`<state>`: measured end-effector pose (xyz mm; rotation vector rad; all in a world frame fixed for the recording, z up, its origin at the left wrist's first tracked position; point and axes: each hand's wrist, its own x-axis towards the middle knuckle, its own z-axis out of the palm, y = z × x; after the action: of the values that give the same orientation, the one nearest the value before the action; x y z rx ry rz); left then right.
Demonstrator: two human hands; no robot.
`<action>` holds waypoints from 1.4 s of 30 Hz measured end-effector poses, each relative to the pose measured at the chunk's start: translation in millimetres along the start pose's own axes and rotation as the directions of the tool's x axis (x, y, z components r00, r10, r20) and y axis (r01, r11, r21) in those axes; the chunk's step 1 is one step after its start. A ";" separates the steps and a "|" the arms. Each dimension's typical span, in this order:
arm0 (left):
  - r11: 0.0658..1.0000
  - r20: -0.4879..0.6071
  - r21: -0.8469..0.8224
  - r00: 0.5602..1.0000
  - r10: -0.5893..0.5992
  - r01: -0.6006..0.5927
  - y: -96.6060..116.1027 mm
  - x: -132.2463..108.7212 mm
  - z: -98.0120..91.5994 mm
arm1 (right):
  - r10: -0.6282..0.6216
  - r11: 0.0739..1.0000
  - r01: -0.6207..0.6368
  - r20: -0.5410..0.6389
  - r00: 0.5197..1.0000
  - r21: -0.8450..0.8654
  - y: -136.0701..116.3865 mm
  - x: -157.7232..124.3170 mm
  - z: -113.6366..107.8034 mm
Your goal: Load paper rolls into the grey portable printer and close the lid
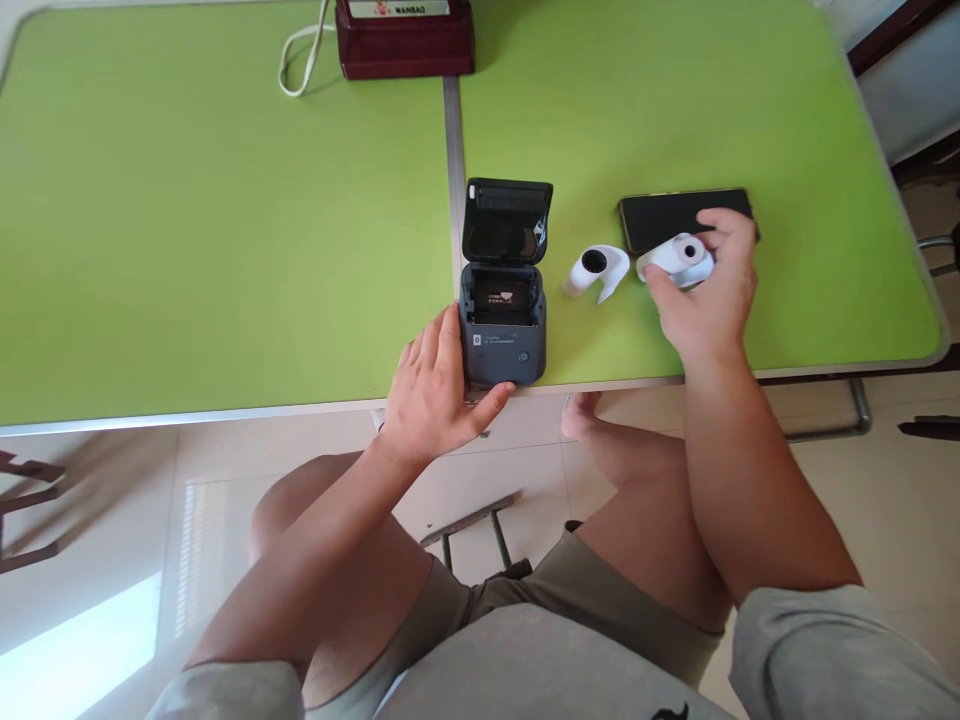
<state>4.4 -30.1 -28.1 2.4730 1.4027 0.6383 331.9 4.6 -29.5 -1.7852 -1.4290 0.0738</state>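
In the head view, your right hand (709, 290) is pinching a white paper roll (679, 260) between thumb and curled fingers, just above the green table (187, 220) and in front of the black phone (675, 212). The roll is probably light and easy to crush, and its outer wrap may be unwinding, so grip it by the flat ends. Your left hand (439, 385) is lying nearly flat against the left wall of the grey printer (502, 325), bracing it without clasping. The printer's lid is standing open. A second roll (596, 270) is lying between them. The dark red box (405, 40) is showing "WANBAO". The printer's small print is too fine to read.
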 end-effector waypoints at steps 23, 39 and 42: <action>0.998 -0.009 -0.057 1.000 0.029 -0.030 4.9 -2.3 1.3 | -0.443 0.870 0.492 0.455 0.772 0.013 -127.3 -2.9 20.4; 0.997 -0.047 -0.052 0.997 0.056 -0.059 4.5 -2.7 1.3 | -0.510 0.846 0.513 0.498 0.701 0.144 -140.7 -9.7 10.7; 0.997 0.021 -0.065 0.999 0.035 -0.034 4.6 -2.2 -1.8 | -0.489 0.860 0.441 0.660 0.571 0.256 -144.9 -9.2 -3.9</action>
<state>6.0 -34.4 -25.3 2.4513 1.3130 0.6515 217.1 -3.6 59.1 -1.2880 -2.3945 0.5824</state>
